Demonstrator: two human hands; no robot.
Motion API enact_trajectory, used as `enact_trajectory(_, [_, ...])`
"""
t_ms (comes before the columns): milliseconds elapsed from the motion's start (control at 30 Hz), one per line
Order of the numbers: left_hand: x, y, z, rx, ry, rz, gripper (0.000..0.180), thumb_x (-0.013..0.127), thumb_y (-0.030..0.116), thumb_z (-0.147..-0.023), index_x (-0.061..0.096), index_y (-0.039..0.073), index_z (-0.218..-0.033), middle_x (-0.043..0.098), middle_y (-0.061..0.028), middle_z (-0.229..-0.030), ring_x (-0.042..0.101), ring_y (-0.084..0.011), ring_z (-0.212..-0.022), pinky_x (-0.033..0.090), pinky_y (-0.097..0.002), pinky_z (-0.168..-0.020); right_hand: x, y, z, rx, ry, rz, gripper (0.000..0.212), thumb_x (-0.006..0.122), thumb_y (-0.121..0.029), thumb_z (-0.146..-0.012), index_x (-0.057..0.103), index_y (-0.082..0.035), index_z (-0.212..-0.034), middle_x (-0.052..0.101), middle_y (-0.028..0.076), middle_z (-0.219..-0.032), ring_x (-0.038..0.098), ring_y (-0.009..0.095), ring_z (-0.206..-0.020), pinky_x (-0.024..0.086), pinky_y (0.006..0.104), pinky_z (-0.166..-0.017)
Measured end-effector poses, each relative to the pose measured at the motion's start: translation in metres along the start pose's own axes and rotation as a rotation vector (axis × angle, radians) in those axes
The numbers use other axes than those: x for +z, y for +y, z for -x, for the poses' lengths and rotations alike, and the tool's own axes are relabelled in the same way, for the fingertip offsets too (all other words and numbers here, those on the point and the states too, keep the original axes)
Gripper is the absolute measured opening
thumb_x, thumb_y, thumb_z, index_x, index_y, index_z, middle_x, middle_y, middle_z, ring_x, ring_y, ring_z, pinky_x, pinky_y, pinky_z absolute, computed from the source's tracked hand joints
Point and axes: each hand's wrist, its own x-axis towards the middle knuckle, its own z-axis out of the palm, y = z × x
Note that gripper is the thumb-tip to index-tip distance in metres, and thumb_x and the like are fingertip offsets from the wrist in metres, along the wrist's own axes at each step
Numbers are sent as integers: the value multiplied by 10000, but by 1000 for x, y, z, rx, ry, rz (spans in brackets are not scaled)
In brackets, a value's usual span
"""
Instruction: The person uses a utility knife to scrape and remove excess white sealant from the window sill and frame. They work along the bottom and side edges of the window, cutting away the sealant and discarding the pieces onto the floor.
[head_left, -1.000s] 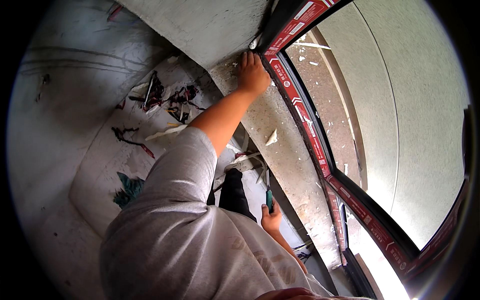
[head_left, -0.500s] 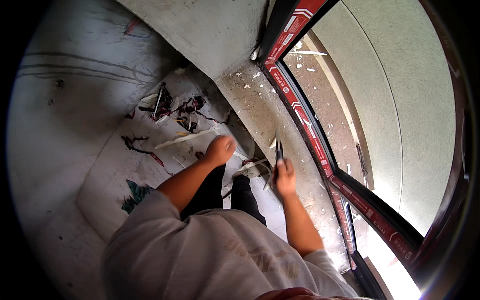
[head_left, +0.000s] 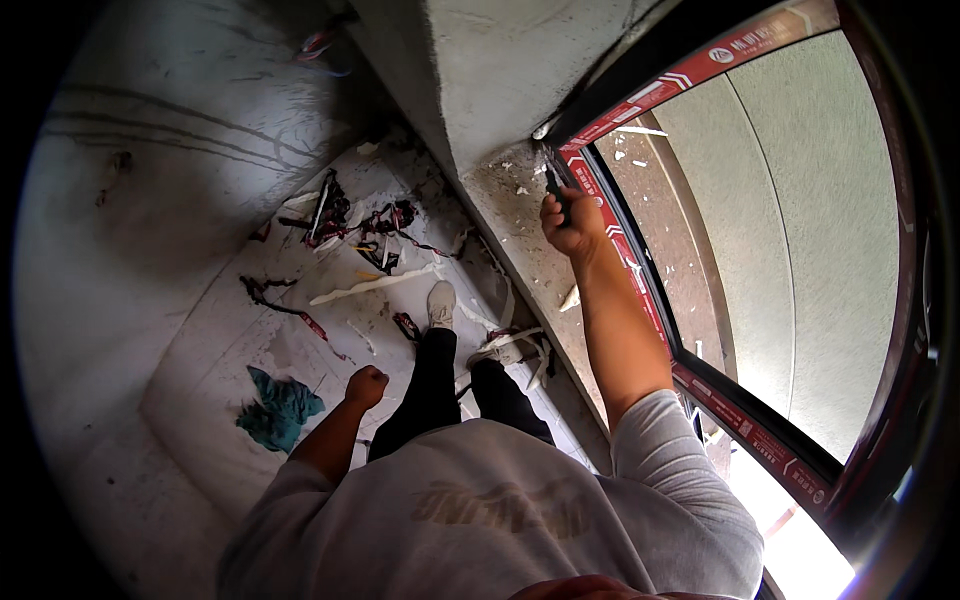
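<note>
My right hand (head_left: 574, 222) reaches out to the far corner of the window, closed around the dark handle of a utility knife (head_left: 553, 183). The knife's tip end is close to where the black window frame, covered in red printed film (head_left: 612, 238), meets the concrete wall and sill (head_left: 507, 207). At the corner is a small whitish lump (head_left: 541, 131). My left hand (head_left: 367, 386) hangs low beside my left leg, its fingers curled into a fist with nothing showing in it.
On the pale floor lie a tangle of dark and red film scraps (head_left: 335, 215), a long whitish foam strip (head_left: 372, 287) and a green cloth (head_left: 277, 408). More foam strips (head_left: 520, 338) lie near my right shoe. A foam piece (head_left: 570, 298) sits on the sill.
My right hand has moved from the near sill to the far corner with the knife. My left hand has dropped back toward my left side. My left shoe now shows.
</note>
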Motion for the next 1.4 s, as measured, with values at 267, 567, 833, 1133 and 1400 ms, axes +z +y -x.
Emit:
enact_trajectory(267, [15, -22, -5, -52, -30, 224, 327, 684, 340, -840, 711, 22, -909, 716, -192, -883, 690, -354, -877, 532, -435, -793, 46, -34, -9, -25, -50, -103, 104, 493, -111, -909, 455, -49, -835, 515, 66, -664, 459, 112, -493, 322, 198, -352])
enact_trajectory(567, [-1, 1, 4, -12, -57, 264, 323, 693, 327, -842, 714, 16, -930, 721, -175, -880, 694, -326, -870, 528, -423, -784, 85, -46, 65, -102, -47, -60, 88, 499, -44, -891, 431, -36, -835, 505, 60, -683, 433, 92, -480, 269, 199, -340])
enact_trajectory(833, [1, -15, -4, -63, -33, 310, 297, 697, 303, -843, 710, 14, -911, 716, -138, -805, 689, -268, -759, 531, -395, -730, 54, 22, 143, -261, -307, 44, 96, 530, -128, -918, 500, -125, -1008, 522, 53, -737, 422, 99, -508, 283, 212, -368])
enact_trajectory(1133, [-27, 6, 26, -90, -116, 422, 305, 676, 265, -859, 685, -20, -965, 711, -109, -815, 687, -198, -726, 534, -347, -703, 71, 114, -50, -339, -36, -270, 204, 478, -345, -1030, 443, -155, -966, 495, 25, -731, 445, 168, -590, 375, 325, -501])
enact_trajectory(1400, [-65, -27, 39, -167, -97, 428, 300, 670, 241, -863, 674, -38, -975, 702, -119, -838, 703, -210, -736, 549, -347, -699, 116, 98, -84, -454, 108, -250, 241, 420, -358, -1043, 471, -154, -925, 461, -5, -704, 423, 144, -546, 332, 294, -449])
